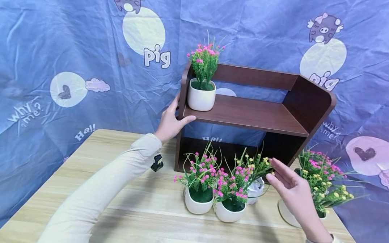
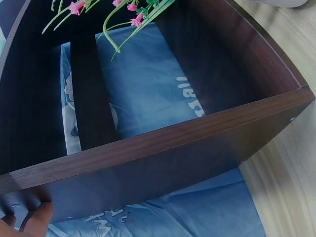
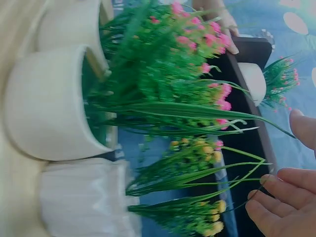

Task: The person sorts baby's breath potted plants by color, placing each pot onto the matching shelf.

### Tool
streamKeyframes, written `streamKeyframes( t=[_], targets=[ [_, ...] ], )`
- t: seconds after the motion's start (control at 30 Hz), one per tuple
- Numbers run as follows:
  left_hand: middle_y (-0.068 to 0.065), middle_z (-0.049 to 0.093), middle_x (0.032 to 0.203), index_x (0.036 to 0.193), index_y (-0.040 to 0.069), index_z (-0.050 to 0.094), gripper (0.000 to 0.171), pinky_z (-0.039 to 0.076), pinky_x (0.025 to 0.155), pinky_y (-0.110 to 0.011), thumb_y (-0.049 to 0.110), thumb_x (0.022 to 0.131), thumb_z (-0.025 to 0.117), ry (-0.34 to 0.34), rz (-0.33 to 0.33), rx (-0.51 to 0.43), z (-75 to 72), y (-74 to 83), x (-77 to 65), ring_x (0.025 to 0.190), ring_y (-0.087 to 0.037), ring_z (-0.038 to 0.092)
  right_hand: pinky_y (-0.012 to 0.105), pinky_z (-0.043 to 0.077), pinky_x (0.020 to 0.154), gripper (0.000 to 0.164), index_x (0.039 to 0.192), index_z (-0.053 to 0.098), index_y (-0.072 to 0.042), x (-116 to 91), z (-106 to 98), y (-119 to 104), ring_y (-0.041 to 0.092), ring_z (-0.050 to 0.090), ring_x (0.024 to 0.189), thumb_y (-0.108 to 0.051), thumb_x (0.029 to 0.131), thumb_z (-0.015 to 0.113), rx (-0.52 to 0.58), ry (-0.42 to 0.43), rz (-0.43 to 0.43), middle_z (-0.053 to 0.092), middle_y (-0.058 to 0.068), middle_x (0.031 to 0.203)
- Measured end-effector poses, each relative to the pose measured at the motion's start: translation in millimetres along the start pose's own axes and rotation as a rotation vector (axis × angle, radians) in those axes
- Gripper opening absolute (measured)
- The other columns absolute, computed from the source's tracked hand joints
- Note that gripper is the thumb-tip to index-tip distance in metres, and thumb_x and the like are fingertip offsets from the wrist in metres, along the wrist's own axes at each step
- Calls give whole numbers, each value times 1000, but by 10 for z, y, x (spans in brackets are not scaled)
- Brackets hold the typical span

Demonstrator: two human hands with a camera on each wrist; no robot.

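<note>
A dark brown two-tier shelf [image 1: 244, 111] stands on the table. My left hand [image 1: 172, 125] holds its left side panel, thumb over the front edge and fingers along the outer face. On the upper tier, at the left end, sits a white pot with pink flowers [image 1: 201, 96]. My right hand [image 1: 292, 193] is raised with nothing in it, fingers extended beside a yellow-flowered plant in a ribbed white pot [image 3: 89, 197]. Two white pots with pink flowers, one at the left [image 1: 198, 205] and one at the right [image 1: 230, 214], stand before the shelf.
More potted plants with pink and yellow flowers [image 1: 322, 188] stand at the right, partly behind my right hand and forearm. A blue printed cloth [image 1: 143, 97] hangs behind the wooden table [image 1: 138, 220].
</note>
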State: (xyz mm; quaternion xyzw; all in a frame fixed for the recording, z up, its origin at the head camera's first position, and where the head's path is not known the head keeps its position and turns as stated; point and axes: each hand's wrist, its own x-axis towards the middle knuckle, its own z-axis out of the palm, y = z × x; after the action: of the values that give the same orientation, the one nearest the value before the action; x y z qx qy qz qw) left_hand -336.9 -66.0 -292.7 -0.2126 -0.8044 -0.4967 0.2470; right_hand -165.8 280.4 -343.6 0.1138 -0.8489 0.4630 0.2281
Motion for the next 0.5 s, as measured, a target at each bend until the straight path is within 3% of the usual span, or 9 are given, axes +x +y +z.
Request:
streamKeyframes(
  t=[0.17, 0.43, 0.5],
  targets=[
    [-4, 30, 155, 155, 18, 19, 95, 35, 109, -39, 34, 81, 77, -1, -3, 8, 4, 0, 0, 134, -26, 42, 9, 41, 91, 52, 138, 49, 1, -182, 44, 83, -11, 51, 114, -3, 89, 66, -19, 36, 18, 54, -12, 135],
    [-3, 29, 156, 155, 17, 19, 95, 34, 109, -38, 33, 82, 77, 0, -4, 4, 1, 1, -6, 135, -26, 40, 8, 39, 93, 58, 141, 42, 7, -421, 146, 200, -11, 48, 119, 4, 88, 65, 80, 43, 54, 50, -7, 141],
    [-3, 29, 156, 155, 17, 19, 95, 34, 109, -38, 34, 82, 77, 0, -4, 2, 1, 5, -6, 135, -26, 41, 8, 40, 91, 57, 139, 42, 10, -476, 190, 234, -13, 48, 116, 4, 87, 66, 75, 36, 54, 50, -14, 138]
  ],
)
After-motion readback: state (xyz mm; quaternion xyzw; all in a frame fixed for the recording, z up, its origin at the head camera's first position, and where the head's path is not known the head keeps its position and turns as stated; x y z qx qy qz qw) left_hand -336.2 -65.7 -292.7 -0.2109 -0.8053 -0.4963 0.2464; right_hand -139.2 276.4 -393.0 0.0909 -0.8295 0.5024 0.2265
